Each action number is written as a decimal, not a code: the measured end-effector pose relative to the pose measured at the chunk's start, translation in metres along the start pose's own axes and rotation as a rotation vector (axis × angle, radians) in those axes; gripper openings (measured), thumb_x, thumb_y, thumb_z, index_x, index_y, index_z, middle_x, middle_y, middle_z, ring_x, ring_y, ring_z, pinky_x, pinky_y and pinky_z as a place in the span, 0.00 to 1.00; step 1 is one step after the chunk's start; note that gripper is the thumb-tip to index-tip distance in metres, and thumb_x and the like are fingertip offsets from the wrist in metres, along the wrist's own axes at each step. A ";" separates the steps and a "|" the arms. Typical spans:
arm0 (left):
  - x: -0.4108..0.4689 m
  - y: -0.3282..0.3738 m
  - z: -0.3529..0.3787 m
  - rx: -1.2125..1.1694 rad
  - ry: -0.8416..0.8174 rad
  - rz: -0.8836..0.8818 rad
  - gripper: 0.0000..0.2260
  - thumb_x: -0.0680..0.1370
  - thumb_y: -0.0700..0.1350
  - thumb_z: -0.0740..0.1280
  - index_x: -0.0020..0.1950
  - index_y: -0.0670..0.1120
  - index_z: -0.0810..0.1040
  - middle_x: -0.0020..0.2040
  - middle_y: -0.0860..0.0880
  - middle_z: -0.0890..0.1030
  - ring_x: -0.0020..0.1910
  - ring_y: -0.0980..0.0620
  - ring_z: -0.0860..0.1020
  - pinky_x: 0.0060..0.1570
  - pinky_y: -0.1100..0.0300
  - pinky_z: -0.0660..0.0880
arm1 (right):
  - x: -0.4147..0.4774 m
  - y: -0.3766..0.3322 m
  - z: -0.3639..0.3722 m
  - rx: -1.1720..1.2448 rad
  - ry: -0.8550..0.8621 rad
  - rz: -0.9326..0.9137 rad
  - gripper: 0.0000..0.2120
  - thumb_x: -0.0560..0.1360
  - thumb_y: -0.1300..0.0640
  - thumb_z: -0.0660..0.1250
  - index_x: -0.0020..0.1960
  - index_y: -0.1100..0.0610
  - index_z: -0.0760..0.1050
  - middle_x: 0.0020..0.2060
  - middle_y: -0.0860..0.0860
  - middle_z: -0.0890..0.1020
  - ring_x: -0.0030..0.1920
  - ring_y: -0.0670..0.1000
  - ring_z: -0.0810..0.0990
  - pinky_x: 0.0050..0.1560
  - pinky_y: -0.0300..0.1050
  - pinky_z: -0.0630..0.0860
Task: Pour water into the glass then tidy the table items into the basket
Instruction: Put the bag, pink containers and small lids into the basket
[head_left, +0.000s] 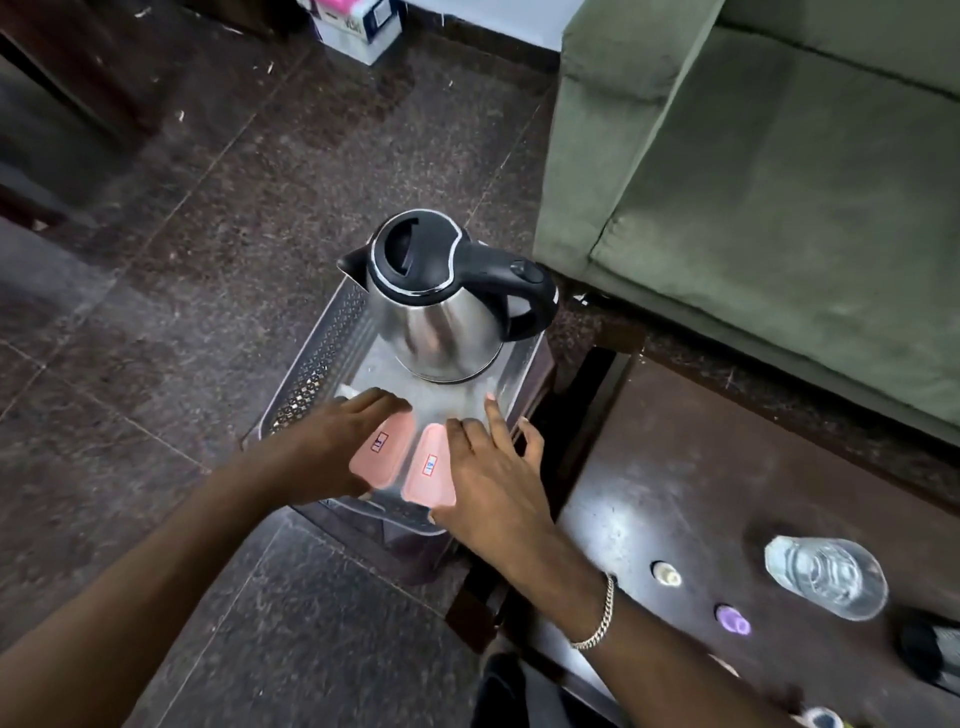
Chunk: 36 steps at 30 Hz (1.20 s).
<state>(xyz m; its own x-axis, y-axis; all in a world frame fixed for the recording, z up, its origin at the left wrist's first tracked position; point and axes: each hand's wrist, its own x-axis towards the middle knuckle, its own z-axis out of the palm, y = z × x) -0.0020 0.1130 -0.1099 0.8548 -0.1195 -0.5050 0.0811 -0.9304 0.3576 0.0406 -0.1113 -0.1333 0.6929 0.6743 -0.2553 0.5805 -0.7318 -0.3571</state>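
While both hands reach forward and down into the basket (311, 374), the near part of the view shows the dark glossy surface (649, 467) at the right. On it stand the glass (826, 577), clear and ribbed, with water in it as far as I can judge, and two small caps, one pale (666, 574) and one purple (732, 620). A dark object at the right edge is cut off and I cannot name it.

The right hand (493, 467), with a metal chain bracelet (597, 613) on the wrist, lies with loose, spread fingers on the right pink box (428, 467). The left hand (337, 441) rests in the same way on the left pink box (382, 447). Neither grip is clenched; both look released, flat on the lids, more placing than grasping. The boxes are smooth matte plastic with rounded corners and a small label each. They lie side by side, close to each other, and their long axes run away from the person, a little tilted to the right. Each box is directly under its own hand, at the near end of the basket.

Behind them, at the far end, the kettle (441, 296) stands upright: polished steel body, black plastic lid and handle, spout to the left, handle to the right. The basket is translucent grey plastic with perforated walls and sits on a low dark stool, I think.

Further away are the speckled stone floor (208, 208) and a green fabric sofa (753, 182).

I judge that pouring is done and the caps remain to be tidied; the right hand is nearer to them.
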 end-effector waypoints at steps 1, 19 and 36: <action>0.002 -0.005 0.004 0.022 -0.003 0.000 0.48 0.65 0.44 0.82 0.80 0.54 0.61 0.76 0.55 0.67 0.65 0.47 0.75 0.64 0.54 0.73 | 0.001 0.000 0.005 -0.008 -0.010 0.014 0.50 0.64 0.39 0.76 0.78 0.57 0.61 0.72 0.52 0.71 0.82 0.57 0.50 0.71 0.63 0.44; 0.000 -0.030 0.022 0.012 0.041 0.015 0.59 0.59 0.47 0.87 0.83 0.56 0.55 0.81 0.55 0.61 0.72 0.46 0.67 0.72 0.48 0.70 | 0.009 -0.012 0.009 0.009 -0.058 0.040 0.56 0.64 0.36 0.77 0.82 0.56 0.55 0.78 0.50 0.64 0.83 0.56 0.44 0.74 0.65 0.41; 0.044 0.202 0.092 -0.258 0.177 0.308 0.35 0.72 0.52 0.80 0.76 0.52 0.70 0.71 0.57 0.68 0.65 0.59 0.73 0.66 0.66 0.69 | -0.193 0.183 -0.026 0.381 0.191 0.319 0.28 0.77 0.45 0.73 0.73 0.56 0.74 0.66 0.49 0.77 0.66 0.51 0.75 0.64 0.34 0.66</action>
<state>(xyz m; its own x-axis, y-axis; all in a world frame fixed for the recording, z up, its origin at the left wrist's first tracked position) 0.0046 -0.1118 -0.1318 0.9320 -0.2959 -0.2093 -0.0854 -0.7404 0.6667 0.0246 -0.3782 -0.1263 0.8956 0.3685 -0.2493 0.1566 -0.7855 -0.5987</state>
